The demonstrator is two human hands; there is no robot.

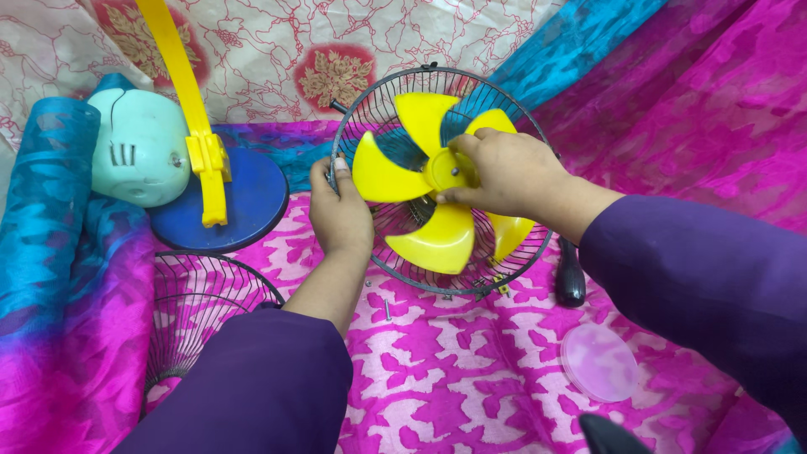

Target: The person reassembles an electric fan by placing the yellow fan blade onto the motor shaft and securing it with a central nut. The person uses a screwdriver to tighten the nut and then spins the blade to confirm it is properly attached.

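1. Fingers (458, 145) of my right hand (504, 172) are curled down on the round middle of the yellow fan blade (424, 240), and they pinch it tight.
2. Over on the other side, my left hand (340, 214) is wrapped around the left rim of the dark wire fan guard (521, 252), with the thumb on the front near one blade tip.
3. I see the fan blade sitting inside that wire guard, and the guard stands tilted up on the pink patterned cloth (454, 370).
4. Closest to me are my two purple sleeves (252, 387), low in the view.
5. By my right sleeve, a clear round plastic cap (598, 361) lies flat on the cloth.
6. A little further, a black tool handle (570, 277) lies just under the guard's right edge, partly hidden by my arm.
7. A small screw (387, 309) lies on the cloth below the guard.
8. On my left, a second wire guard (197, 311) lies flat, partly under my left sleeve.
9. Further back on the left is a round blue base (252, 202) with a yellow stand arm (189, 92) rising from it.
10. Beside that arm lies a pale green motor housing (139, 147), touching a blue cloth (46, 193).
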